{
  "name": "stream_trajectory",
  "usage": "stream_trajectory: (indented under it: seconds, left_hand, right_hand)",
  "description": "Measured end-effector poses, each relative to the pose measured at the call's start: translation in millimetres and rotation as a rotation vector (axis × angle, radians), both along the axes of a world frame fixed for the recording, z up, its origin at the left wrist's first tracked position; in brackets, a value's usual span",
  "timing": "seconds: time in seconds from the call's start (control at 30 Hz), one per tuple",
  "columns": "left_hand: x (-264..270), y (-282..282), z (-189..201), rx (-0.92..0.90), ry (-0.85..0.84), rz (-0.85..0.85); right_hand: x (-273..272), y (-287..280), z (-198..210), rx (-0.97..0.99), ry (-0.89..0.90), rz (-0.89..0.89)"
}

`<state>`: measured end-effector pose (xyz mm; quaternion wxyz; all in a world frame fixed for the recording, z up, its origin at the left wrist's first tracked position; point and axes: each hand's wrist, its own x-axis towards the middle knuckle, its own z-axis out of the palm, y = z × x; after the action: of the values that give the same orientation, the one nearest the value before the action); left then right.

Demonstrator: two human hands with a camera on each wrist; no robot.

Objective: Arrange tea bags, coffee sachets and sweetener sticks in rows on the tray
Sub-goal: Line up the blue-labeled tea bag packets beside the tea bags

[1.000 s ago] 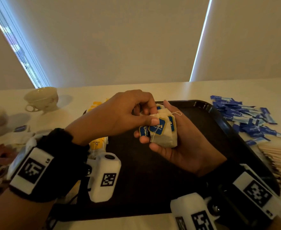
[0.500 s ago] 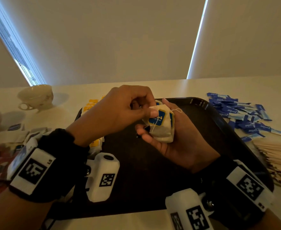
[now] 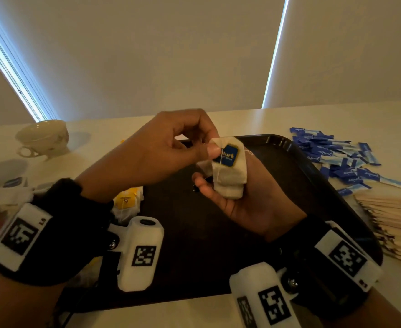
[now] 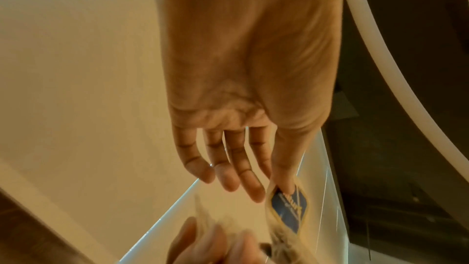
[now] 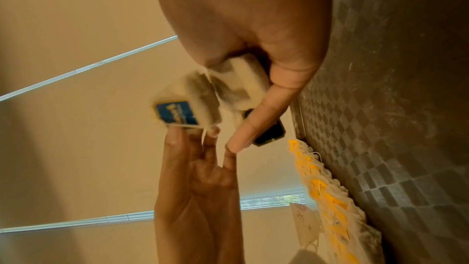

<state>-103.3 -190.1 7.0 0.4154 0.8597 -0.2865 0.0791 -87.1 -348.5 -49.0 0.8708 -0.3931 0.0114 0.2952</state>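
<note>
Above the dark tray (image 3: 317, 185), my right hand (image 3: 242, 200) holds a small stack of white tea bags (image 3: 230, 185), palm up, thumb curled over them (image 5: 253, 87). My left hand (image 3: 161, 150) pinches the top tea bag with a blue tag (image 3: 228, 155) between thumb and forefinger and lifts it off the stack (image 4: 286, 206) (image 5: 185, 105). A row of yellow-tagged tea bags (image 3: 127, 202) lies along the tray's left edge (image 5: 327, 192). Blue sweetener sticks (image 3: 336, 159) lie piled on the table right of the tray.
A white teacup (image 3: 43, 138) stands at the back left. A stack of wooden stirrers (image 3: 393, 221) lies at the right, near the tray's corner. More sachets and wrappers (image 3: 5, 192) lie on the table at the far left.
Both hands have risen a little. My left hand has pulled the top blue-tagged tea bag up and away from the stack in my right hand.
</note>
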Motion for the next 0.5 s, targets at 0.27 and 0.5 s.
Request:
stream_trajectory:
  seconds: [0.27, 0.5]
  left_hand:
    - [-36.0, 45.6, 32.4, 0.087, 0.136, 0.22]
    - [-55.2, 79.2, -10.2, 0.22, 0.56, 0.217]
  right_hand:
    - [12.6, -7.6, -2.2, 0.022, -0.002, -0.136]
    - [11.5, -8.7, -2.8, -0.006, -0.041, -0.164]
